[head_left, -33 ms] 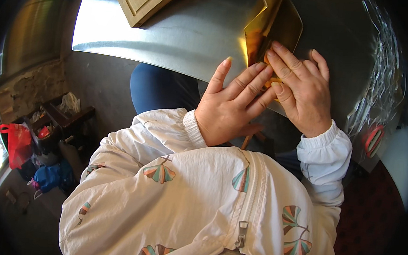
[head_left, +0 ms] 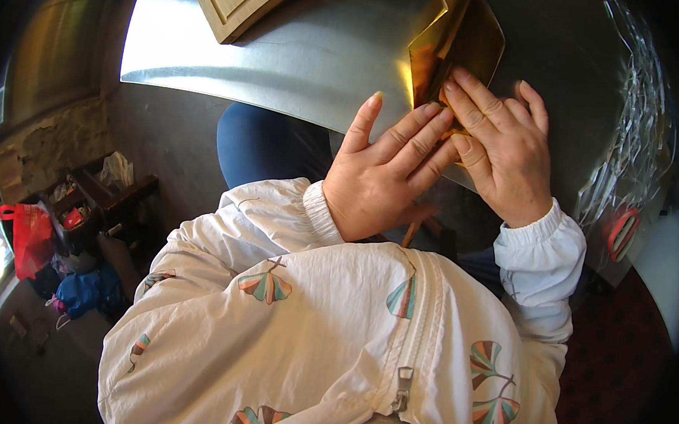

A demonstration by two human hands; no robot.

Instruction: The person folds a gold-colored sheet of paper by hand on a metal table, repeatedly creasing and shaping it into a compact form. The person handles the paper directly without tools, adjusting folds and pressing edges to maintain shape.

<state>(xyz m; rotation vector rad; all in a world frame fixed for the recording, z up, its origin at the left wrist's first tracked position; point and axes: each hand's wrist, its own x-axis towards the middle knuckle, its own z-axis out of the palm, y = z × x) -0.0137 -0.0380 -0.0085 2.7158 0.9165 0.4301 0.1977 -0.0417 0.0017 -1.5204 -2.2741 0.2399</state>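
Note:
A shiny gold foil sheet with folded, raised edges lies on the metal tabletop, its near end partly hidden under my fingers. My left hand rests its outstretched fingertips on that near end, with the thumb raised apart. From the right, my right hand lays its fingers flat over the foil, and its thumb lies close to the left fingertips. Both hands have their fingers extended, not wrapped round anything. What is beneath the fingertips cannot be made out.
A wooden board sits at the table's far left. Crinkled clear plastic film runs down the right side, with a red-handled tool beside it. On the floor at left stand a red bag and a blue bag.

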